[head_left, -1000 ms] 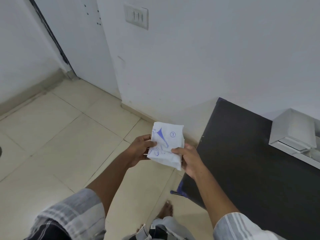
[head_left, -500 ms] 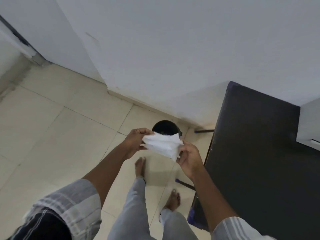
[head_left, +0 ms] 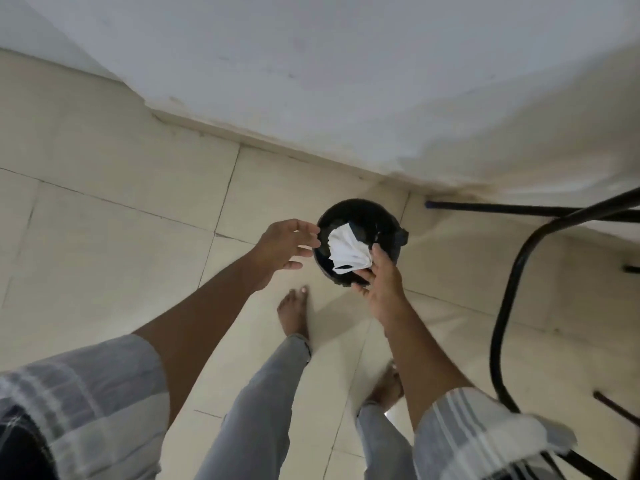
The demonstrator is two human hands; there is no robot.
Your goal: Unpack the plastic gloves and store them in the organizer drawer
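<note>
A white crumpled wrapper [head_left: 347, 250] hangs right over the open mouth of a round black bin [head_left: 360, 245] on the floor. It looks like the empty pack the plastic gloves came in, but no gloves can be seen here, and no organizer drawer either.

The right hand [head_left: 381, 278] is the nearer one. Its thumb and fingers touch the lower right edge of the wrapper, with the fingers only loosely bent, so I cannot tell if it is gripping the wrapper or letting it drop. The left hand [head_left: 284, 249] is wide open with fingers spread, just beside the wrapper's left side and not touching it. It holds nothing.

The wrapper's long side runs from upper left to lower right, and the bin sits straight below it. So the drop only has to go down.

I count one wrapper, one bin, two hands and two bare feet. Dark metal legs [head_left: 519, 271] of some furniture stand to the right.
</note>
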